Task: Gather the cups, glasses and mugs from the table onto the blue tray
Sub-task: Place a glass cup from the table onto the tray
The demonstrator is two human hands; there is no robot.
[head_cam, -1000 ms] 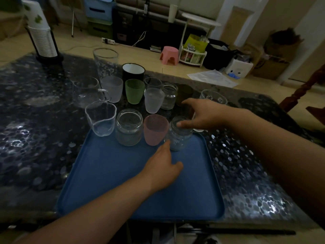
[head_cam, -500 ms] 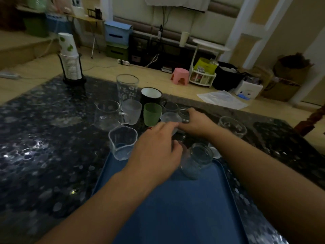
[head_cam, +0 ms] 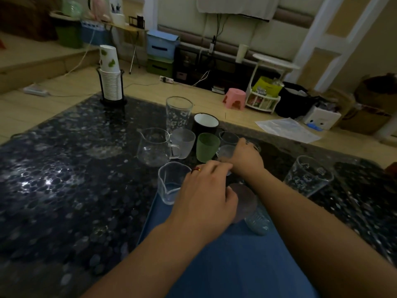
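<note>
cups (head_cam: 208,147) bear no readable writing; whether both hands grip anything is unclear.

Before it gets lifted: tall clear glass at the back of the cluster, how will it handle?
The tall clear glass is tall and narrow, so probably tips if nudged high. Smooth walls, likely slippery. Looks empty, so probably light, but breakable on the stone table.

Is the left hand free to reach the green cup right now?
Probably yes. The left hand hovers just short of the green cup, with nothing between them, though the right hand works close beside the cup.
</note>
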